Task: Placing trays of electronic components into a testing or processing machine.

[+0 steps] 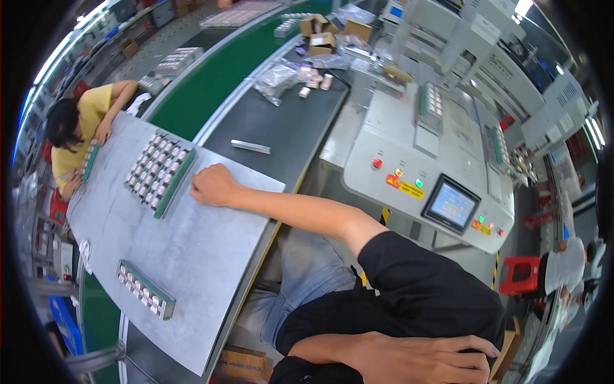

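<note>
My right hand [215,185] is curled into a fist and rests on the grey-white tabletop [211,240], with nothing visible in it. Just left of the fist lies a block of several rows of small pale parts [157,171], with green strips along its sides. My left hand [422,358] crosses my body and lies over the black sleeve [428,288] of my right arm. Its fingers are apart and it holds nothing. A shorter green-sided strip of pale parts [146,291] sits on the near part of the tabletop, apart from both hands.
Across the table a person in yellow [96,121] handles a green strip [91,160]. A metal bar [251,147], plastic bags [278,80] and open cartons [322,41] lie on the dark bench. A machine with a touchscreen [451,203] stands right; a green conveyor belt [192,102] runs behind.
</note>
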### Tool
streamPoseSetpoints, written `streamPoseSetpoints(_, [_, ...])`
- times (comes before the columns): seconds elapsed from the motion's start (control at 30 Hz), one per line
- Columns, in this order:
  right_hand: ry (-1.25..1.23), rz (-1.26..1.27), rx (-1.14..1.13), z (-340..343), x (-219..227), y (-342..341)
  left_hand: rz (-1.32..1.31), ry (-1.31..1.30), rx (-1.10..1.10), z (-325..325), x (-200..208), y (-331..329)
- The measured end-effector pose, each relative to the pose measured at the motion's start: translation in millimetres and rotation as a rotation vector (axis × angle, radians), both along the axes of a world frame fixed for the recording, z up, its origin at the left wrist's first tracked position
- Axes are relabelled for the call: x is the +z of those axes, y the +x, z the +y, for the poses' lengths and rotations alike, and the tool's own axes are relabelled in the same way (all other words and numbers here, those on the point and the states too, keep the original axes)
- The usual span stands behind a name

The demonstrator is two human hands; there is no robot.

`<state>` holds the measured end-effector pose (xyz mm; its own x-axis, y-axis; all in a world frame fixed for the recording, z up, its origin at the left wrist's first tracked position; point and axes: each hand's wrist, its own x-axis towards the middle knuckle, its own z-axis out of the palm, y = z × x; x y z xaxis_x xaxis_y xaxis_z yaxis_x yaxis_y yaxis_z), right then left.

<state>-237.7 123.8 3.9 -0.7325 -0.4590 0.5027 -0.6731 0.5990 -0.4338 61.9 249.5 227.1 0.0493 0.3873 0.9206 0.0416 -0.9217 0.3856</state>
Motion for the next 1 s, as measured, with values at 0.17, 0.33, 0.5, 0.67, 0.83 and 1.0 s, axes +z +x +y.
streamPoseSetpoints(0.17, [-0.006, -0.021, -0.007, -4.0, -8.8, -0.2, 0.036, 0.018, -0.124, -2.9, -11.0, -3.2])
streamPoseSetpoints(0.33, [0.059, 0.012, 0.005, -1.1, -4.5, -1.6, -0.101, 0.057, -0.056, -10.6, -11.5, 6.3])
streamPoseSetpoints(0.5, [0.091, 0.029, 0.014, -3.1, 6.8, 5.0, -0.22, 0.148, -0.086, -10.5, -13.2, 10.2])
streamPoseSetpoints(0.67, [0.098, 0.059, -0.009, -7.2, 6.8, 5.1, -0.257, 0.201, -0.07, -11.4, -15.1, 11.2])
streamPoseSetpoints(0.83, [0.086, 0.062, -0.006, -6.0, 6.7, 4.7, -0.212, 0.204, -0.069, -9.1, -15.5, 7.9])
streamPoseSetpoints(1.0, [0.099, 0.035, 0.001, -4.1, 9.2, 4.4, -0.099, 0.203, -0.081, -6.8, -11.9, 1.8])
